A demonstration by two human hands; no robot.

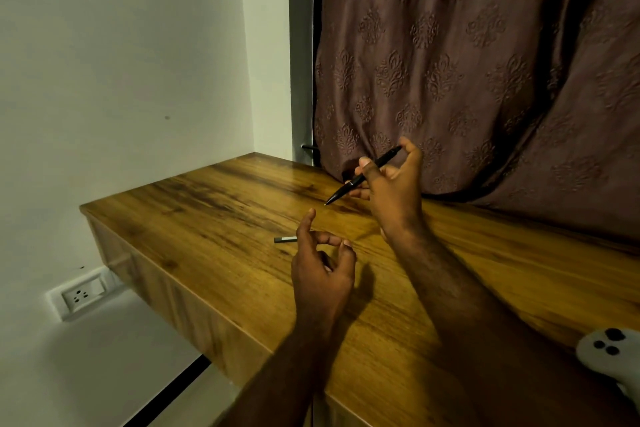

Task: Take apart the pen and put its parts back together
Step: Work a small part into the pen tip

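**Q:** Grip status?

**A:** Fingers (412,152) of the right hand (391,194) pinch the pen (360,179) mid-barrel, above the table (207,204). The left hand (322,267) is loosely curled and empty, nearer the person than the pen.

**Q:** Procedure?

**A:** Steady the barrel. Pick up the grey part (285,239) lying left of the pen tip, then align the axes before joining.

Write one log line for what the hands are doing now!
right hand: holds black pen, tip down | left hand: empty, above table | grey part: lying on table
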